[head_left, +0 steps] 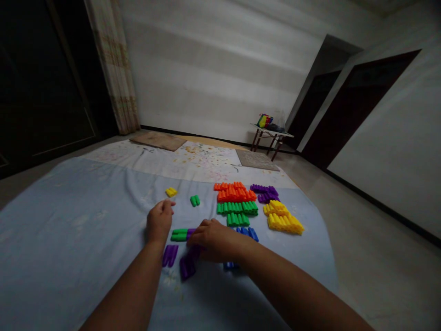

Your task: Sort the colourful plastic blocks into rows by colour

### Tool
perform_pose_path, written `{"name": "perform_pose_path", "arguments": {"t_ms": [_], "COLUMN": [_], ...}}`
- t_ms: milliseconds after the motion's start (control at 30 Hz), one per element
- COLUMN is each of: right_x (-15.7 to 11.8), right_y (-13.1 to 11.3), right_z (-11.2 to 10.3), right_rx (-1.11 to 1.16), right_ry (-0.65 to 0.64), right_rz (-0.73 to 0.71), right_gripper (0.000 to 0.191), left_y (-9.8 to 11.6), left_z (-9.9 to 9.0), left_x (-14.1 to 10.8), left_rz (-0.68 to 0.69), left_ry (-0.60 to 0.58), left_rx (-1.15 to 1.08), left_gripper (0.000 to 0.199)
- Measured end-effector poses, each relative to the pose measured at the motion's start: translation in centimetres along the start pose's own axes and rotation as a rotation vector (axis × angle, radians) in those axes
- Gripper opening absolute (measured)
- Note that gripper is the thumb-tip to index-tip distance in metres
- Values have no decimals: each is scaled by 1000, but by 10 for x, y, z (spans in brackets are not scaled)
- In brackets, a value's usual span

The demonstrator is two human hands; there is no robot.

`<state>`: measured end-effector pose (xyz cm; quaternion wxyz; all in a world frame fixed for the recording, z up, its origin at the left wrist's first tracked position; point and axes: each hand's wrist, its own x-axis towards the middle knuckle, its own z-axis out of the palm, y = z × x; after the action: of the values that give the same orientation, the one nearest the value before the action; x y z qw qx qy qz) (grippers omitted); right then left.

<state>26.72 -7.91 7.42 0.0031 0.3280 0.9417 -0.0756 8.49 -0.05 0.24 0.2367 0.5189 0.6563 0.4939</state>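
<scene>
My left hand (160,221) rests on the blue cloth with its fingers curled, left of a green piece (179,235). What it holds, if anything, is hidden. My right hand (215,239) bends over purple pieces, its fingertips at the purple part joined to the green piece. Below these fingers sits a dark purple piece (187,268), partly covered. Another purple piece (170,255) lies to its left. A small green piece (195,200) and a yellow piece (171,192) lie beyond my hands. Blue pieces (253,234) show past my right hand.
Rows of orange (236,193), green (237,208), purple (264,190) and yellow pieces (285,223) lie on the right of the cloth (86,220). Two flat boards (158,140) are at the far edge. A small table (272,132) with a colourful bag stands behind.
</scene>
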Motion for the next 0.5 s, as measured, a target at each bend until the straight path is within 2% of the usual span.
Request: {"name": "perform_pose_path", "arguments": {"t_ms": [133,267,400,500], "right_x": [3,-3,-19,-33], "right_y": [0,0,5,17], "right_z": [7,-3,-13,-15], "right_rx": [-65,-46,76,147], "right_ry": [-29,9,145,289], "right_rz": [24,76,175,234], "right_gripper": [30,37,40,36], "left_y": [1,0,-1,-3], "left_z": [-1,-1,-1,-2], "left_x": [0,2,3,5], "left_rz": [-6,-27,-47,-62], "left_ry": [-3,-11,-20,-37], "left_rx": [-4,-19,-9,-2], "left_gripper": [40,37,37,38]}}
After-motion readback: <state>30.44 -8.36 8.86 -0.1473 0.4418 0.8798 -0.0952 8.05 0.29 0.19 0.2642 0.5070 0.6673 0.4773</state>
